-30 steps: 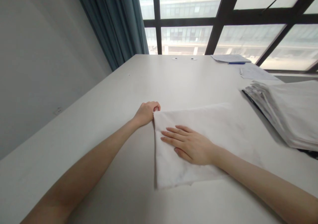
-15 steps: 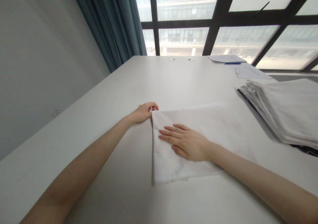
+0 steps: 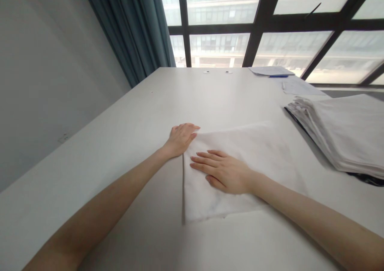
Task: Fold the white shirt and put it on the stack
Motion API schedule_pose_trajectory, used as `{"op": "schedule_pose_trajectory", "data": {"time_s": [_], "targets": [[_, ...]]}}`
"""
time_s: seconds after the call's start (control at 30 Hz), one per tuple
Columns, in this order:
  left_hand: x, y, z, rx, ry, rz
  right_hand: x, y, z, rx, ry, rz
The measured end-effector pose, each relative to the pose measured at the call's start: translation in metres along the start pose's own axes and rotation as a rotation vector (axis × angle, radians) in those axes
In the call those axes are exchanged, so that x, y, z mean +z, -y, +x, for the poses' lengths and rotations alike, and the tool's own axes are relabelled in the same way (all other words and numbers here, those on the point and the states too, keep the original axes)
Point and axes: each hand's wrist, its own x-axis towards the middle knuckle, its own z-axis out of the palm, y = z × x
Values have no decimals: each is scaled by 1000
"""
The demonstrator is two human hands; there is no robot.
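A folded white cloth (image 3: pixel 258 151) lies flat on the white table (image 3: pixel 120 151) in front of me. My left hand (image 3: pixel 181 137) rests open with its fingers stretched out over the cloth's far left corner. My right hand (image 3: pixel 223 171) lies flat and open on the cloth's left half, palm down, fingers pointing left. Neither hand holds anything.
A tall stack of folded white cloths (image 3: pixel 345 135) sits at the right edge. Papers (image 3: pixel 297 87) and a blue pen (image 3: pixel 278 76) lie at the far right by the window. A grey wall and a blue curtain (image 3: pixel 132 31) bound the left side.
My left hand has let go of the cloth's corner and spread flat over it. My right hand has stayed pressed on the cloth.
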Motion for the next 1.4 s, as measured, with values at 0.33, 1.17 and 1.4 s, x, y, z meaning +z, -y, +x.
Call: {"op": "schedule_pose_trajectory", "data": {"time_s": [0.33, 1.17, 1.4], "targets": [[7, 12, -1, -7, 55, 157, -20, -10, -2, 23, -24, 145], [-3, -23, -10, 333, -9, 197, -16, -75, -31, 356, -156, -346], [-4, -31, -17, 270, 159, 204, -16, -77, -33, 428, -98, -336]]}}
